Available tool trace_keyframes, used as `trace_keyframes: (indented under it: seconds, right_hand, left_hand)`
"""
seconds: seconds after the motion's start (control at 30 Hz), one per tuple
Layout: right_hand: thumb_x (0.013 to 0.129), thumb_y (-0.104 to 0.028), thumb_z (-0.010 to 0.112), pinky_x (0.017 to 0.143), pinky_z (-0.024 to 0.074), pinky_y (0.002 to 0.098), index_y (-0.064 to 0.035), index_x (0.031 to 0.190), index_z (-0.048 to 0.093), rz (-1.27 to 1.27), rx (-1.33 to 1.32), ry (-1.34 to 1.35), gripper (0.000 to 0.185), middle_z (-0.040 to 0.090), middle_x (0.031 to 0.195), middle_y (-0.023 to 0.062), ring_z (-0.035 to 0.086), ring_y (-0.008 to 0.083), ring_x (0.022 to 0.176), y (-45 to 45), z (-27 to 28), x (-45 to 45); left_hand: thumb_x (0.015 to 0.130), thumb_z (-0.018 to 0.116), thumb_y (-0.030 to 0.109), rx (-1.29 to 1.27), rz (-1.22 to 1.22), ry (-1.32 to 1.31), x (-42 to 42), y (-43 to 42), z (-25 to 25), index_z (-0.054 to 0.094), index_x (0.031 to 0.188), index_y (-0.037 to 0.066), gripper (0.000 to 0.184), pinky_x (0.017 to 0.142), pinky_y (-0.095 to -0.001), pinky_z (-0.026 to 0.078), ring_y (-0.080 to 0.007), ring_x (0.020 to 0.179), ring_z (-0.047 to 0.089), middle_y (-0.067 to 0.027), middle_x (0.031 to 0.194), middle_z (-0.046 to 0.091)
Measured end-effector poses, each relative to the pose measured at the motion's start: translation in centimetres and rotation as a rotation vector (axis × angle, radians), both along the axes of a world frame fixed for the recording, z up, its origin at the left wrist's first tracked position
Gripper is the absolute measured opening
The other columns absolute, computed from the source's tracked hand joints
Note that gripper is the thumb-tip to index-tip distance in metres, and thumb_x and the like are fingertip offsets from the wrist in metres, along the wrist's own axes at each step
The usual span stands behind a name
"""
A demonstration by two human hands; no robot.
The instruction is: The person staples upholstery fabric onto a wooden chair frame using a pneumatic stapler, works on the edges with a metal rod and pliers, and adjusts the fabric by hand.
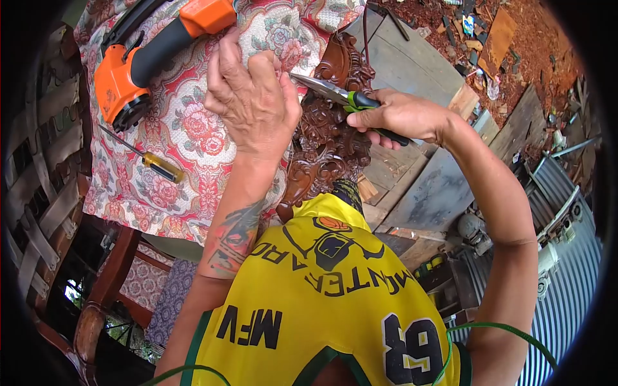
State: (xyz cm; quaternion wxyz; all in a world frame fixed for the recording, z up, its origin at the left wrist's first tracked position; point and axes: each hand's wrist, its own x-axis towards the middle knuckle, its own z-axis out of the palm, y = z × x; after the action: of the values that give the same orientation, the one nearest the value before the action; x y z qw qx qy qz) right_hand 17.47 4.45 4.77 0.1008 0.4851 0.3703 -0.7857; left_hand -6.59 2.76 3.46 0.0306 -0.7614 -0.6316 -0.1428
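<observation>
My left hand (252, 100) rests on the floral fabric (199, 125), its fingers bent and partly spread; the index fingertip is curled out of sight. My right hand (402, 119) is closed around pliers (335, 92) with green and black handles. Their silver jaws point left, with the tip close to my left thumb. Below the jaws lies carved, glossy brown wood (318, 154) along the fabric's edge. An orange and black power tool (154, 58) lies on the fabric left of my left hand. Nearer me is a screwdriver (161, 166) with a yellow handle.
Grey boards (412, 64) lie to the right, beside reddish ground (541, 32) strewn with scraps. Corrugated metal sheeting (557, 302) is at lower right. At the left stands a frame with woven straps (48, 225). A wooden chair part (106, 289) is below the fabric.
</observation>
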Motion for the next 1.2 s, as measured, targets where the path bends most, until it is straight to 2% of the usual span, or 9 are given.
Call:
trace_keyframes:
  seconds: [0.03,0.07,0.13,0.17,0.4,0.83,0.93,1.03,1.2]
  right_hand:
    - [0.098,-0.041,0.067,0.055,0.0523,0.0374,0.0042,0.087,0.067,0.155,0.099,-0.118,0.046,0.071,0.08,0.0159,0.067,0.0242,0.062,0.3,0.5,-0.5]
    - [0.098,-0.041,0.067,0.055,0.0523,0.0374,0.0042,0.087,0.067,0.154,0.095,-0.122,0.046,0.071,0.08,0.0159,0.067,0.0242,0.062,0.0,0.2,-0.4]
    - [0.099,-0.035,0.065,0.062,0.0552,0.0462,0.0058,0.099,0.061,0.508,0.764,-0.129,0.041,0.069,0.081,0.0249,0.068,0.0406,0.07,-0.5,-0.2,-0.6]
    - [0.098,-0.025,0.062,0.075,0.0554,0.0525,0.0087,0.104,0.06,0.499,0.768,-0.152,0.034,0.067,0.084,0.0317,0.066,0.051,0.083,-0.9,0.1,-0.7]
    - [0.09,-0.021,0.066,0.086,0.0577,0.048,0.0063,0.107,0.062,0.531,0.789,-0.58,0.033,0.072,0.098,0.0257,0.071,0.0431,0.094,-2.6,4.0,-2.8]
    - [0.088,-0.017,0.06,0.056,0.051,0.0323,-0.009,0.09,0.06,0.645,1.96,-0.951,0.008,0.06,0.078,0.0045,0.065,0.0185,0.073,-3.6,-2.2,-1.0]
    - [0.088,-0.017,0.061,0.057,0.0517,0.0323,-0.0089,0.09,0.061,0.663,1.914,-0.941,0.008,0.059,0.076,0.0042,0.064,0.0182,0.073,-3.4,-2.0,-0.8]
    - [0.089,-0.015,0.061,0.059,0.0539,0.0337,-0.0069,0.093,0.062,0.676,1.851,-0.887,0.01,0.063,0.079,0.0071,0.067,0.0208,0.074,-3.2,-1.2,-0.7]
    - [0.079,-0.02,0.071,0.071,0.0591,0.0398,-0.002,0.097,0.064,0.522,1.568,-0.687,0.026,0.069,0.089,0.0168,0.073,0.0323,0.083,-2.2,1.0,-0.4]
  left_hand:
    - [0.074,0.078,0.022,0.005,-0.005,-0.001,0.0,0.0,-0.1,0.059,0.106,0.015,0.038,0.105,-0.0551,0.028,-0.0367,0.137,0.032,-0.0165,0.154,0.036]
    - [0.074,0.078,0.022,0.002,-0.006,-0.006,0.0,-0.2,-0.1,0.059,0.106,0.015,0.038,0.105,-0.0551,0.028,-0.0367,0.137,0.032,-0.0165,0.154,0.036]
    - [0.074,0.077,0.022,0.013,-0.004,0.01,0.0,-0.1,-0.1,0.059,0.106,0.016,0.037,0.105,-0.0543,0.029,-0.036,0.138,0.032,-0.0161,0.155,0.036]
    - [0.074,0.077,0.022,0.015,-0.007,0.003,0.0,-0.1,-0.1,0.059,0.106,0.016,0.037,0.105,-0.0543,0.029,-0.036,0.138,0.032,-0.0161,0.155,0.036]
    - [0.075,0.076,0.024,0.032,-0.004,0.029,-0.1,-0.2,-0.2,0.06,0.107,0.017,0.036,0.105,-0.0533,0.03,-0.0354,0.14,0.032,-0.0142,0.155,0.036]
    - [0.076,0.076,0.024,0.104,-0.092,-0.01,-0.8,-0.6,0.0,0.062,0.111,0.018,0.038,0.112,-0.0543,0.024,-0.0352,0.144,0.029,-0.0159,0.156,0.036]
    - [0.081,0.077,0.022,0.134,-0.174,-0.075,0.2,-1.0,1.2,0.064,0.122,0.019,0.043,0.113,-0.0507,0.024,-0.03,0.141,0.039,-0.0127,0.15,0.048]
    - [0.091,0.074,0.019,-0.064,-0.596,-0.187,1.3,0.0,-0.1,0.065,0.129,0.017,0.039,0.104,-0.0425,0.035,-0.0185,0.108,0.065,0.0,0.112,0.073]
    - [0.09,0.073,0.014,-0.159,-0.711,-0.189,1.4,2.0,-0.4,0.069,0.119,0.014,0.029,0.098,-0.0424,0.039,-0.0192,0.102,0.067,-0.0004,0.106,0.074]
